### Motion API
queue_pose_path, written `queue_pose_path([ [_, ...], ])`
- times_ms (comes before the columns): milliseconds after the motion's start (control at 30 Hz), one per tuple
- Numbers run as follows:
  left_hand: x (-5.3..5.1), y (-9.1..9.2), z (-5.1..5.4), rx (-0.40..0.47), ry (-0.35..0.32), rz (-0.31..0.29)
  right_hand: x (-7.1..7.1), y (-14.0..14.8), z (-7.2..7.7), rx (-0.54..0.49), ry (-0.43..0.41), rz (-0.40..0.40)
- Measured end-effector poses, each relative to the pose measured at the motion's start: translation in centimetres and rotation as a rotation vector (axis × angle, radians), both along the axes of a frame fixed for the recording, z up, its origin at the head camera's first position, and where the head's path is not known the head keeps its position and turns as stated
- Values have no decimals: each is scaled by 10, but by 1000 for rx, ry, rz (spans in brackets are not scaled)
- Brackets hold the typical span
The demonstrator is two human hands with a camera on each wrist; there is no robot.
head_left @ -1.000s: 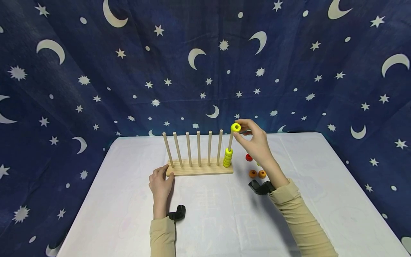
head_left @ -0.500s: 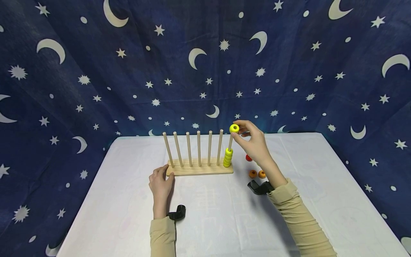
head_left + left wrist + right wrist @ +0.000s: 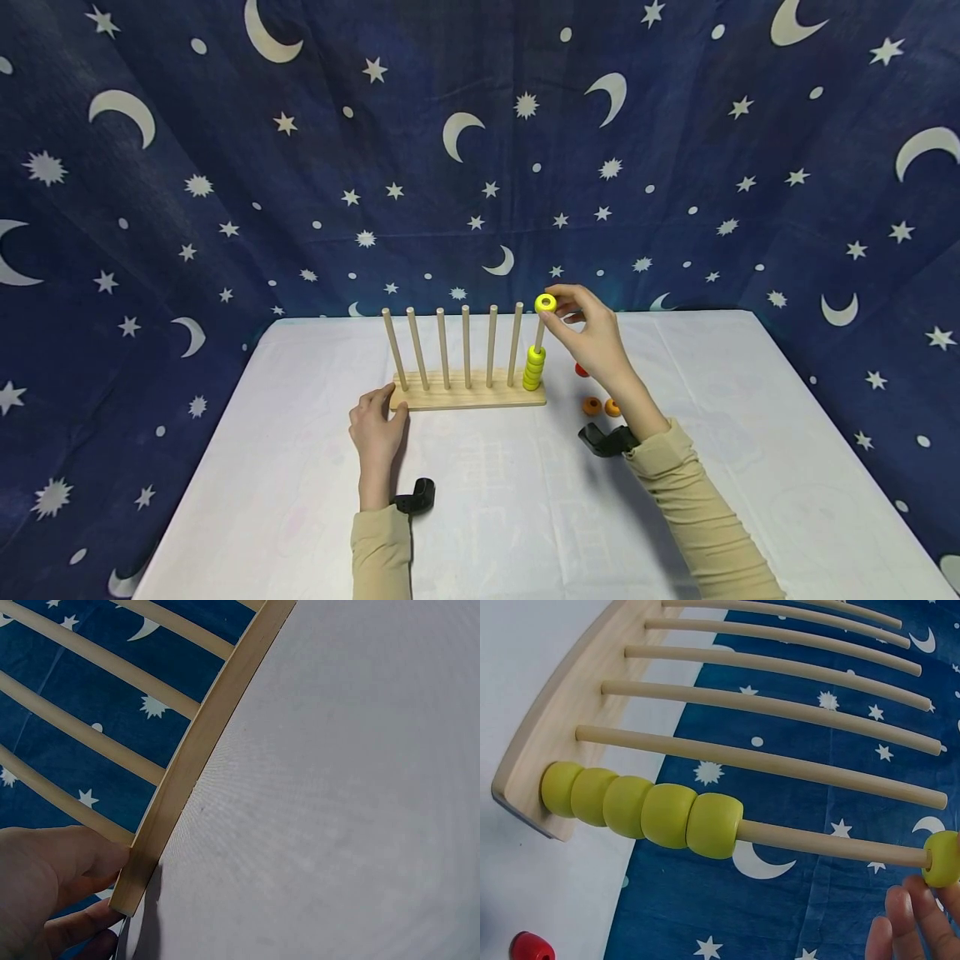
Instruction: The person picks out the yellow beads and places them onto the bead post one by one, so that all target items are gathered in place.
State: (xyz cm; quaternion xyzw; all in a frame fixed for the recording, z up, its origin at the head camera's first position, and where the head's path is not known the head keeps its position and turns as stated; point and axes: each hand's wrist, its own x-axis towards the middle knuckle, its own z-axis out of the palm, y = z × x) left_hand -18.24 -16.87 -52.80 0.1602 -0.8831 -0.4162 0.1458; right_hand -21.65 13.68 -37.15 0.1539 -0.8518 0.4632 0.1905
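Observation:
A wooden peg rack point(image 3: 465, 400) stands on the table, with a row of upright pegs. Several yellow beads point(image 3: 534, 369) are stacked at the bottom of its rightmost peg. My right hand point(image 3: 596, 337) pinches another yellow bead point(image 3: 545, 303) between thumb and fingers at the top of that same peg. In the right wrist view, the peg's tip meets the hole of this held bead point(image 3: 941, 859). At the rack's left end, my left hand point(image 3: 377, 427) grips the base point(image 3: 187, 761), thumb on the near side and fingers further back.
Right of the rack lie two orange beads point(image 3: 592, 406) and a red bead point(image 3: 581, 370), partly covered by my right hand and forearm. A white cloth point(image 3: 480, 508) covers the table. Behind it hangs a dark blue curtain point(image 3: 420, 150) with moons and stars.
My right hand has shifted slightly left and down with the yellow bead, bringing it over the peg tip. A yellowish bead on the table is now hidden behind the arm. My left hand stays put.

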Motion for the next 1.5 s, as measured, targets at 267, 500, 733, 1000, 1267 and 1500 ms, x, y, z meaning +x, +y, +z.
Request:
queue_pose_path([
  [267,-1,0,-1,-2,-4,1,3,4,-1,-2,-16,9],
  [500,-1,0,-1,0,-2,4,5,8,-2,-7,-45,18],
  [733,-1,0,-2,-1,-8,10,5,13,-6,14,-83,12],
  [1000,-1,0,-2,3,-4,6,9,24,-13,97,-89,14],
  [1267,-1,0,0,-1,-12,7,11,39,-23,186,-106,-16],
  [1500,0,1,0,4,-10,10,11,51,-34,212,-129,-27],
])
